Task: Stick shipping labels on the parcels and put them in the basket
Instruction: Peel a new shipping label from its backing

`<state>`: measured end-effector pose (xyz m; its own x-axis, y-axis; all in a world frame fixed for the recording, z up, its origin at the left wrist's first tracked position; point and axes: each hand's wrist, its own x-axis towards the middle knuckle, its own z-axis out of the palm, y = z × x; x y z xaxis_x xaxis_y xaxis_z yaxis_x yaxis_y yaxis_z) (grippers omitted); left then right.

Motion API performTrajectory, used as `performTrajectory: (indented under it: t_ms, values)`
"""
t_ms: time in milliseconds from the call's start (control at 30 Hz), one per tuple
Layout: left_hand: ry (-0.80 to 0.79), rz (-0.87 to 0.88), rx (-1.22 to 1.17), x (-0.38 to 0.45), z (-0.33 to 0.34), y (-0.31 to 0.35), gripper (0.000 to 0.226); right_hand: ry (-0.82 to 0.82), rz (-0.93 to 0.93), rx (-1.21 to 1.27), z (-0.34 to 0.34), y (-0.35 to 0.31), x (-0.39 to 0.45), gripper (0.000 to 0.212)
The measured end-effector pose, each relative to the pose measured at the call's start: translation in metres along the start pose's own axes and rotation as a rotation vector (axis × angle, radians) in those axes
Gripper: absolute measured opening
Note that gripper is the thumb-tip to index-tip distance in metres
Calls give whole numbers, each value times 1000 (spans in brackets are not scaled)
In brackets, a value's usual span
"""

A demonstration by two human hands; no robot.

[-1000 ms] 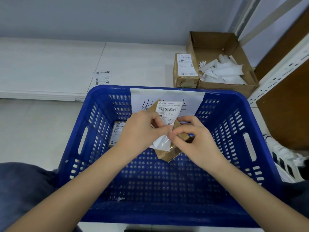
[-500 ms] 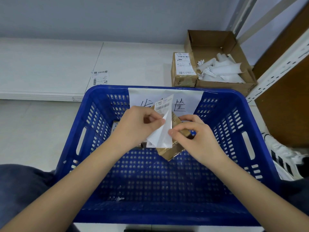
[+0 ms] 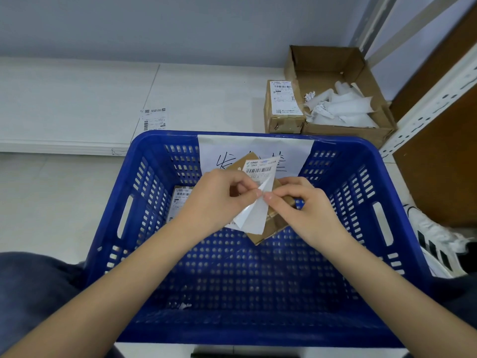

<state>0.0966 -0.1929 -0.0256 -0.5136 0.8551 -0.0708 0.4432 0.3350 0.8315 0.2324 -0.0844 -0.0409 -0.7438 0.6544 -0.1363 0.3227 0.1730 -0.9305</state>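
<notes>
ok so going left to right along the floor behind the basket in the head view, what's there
loose label sheet lying flat on the floor → small labelled parcel → open cardboard box with crumpled white backing paper inside → white metal shelf post

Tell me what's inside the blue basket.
One labelled parcel lies at the blue basket's far left, partly hidden by the left hand. Anything beneath the hands is covered.

I am holding the small brown cardboard parcel [image 3: 271, 226] over the blue perforated plastic basket [image 3: 144, 254]; another labelled parcel [image 3: 180, 202] is lying inside it, left. Behind the basket, right, a taped parcel [image 3: 284, 109] is standing beside an open cardboard box [image 3: 343, 127].
</notes>
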Motion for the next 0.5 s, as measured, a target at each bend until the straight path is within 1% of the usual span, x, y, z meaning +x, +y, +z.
performTrajectory:
  t_ms: [167,367,500]
  values:
    - [43,-23,35,2,-8,0,18,32,-11,26,-3,-1,2,20]
    - [121,-61,47,6,-20,-2,13,46,1,-28,-9,-1,5,15]
    - [167,-79,17,9,-30,-4,17,78,-1,-27,-15,-2,6,16]
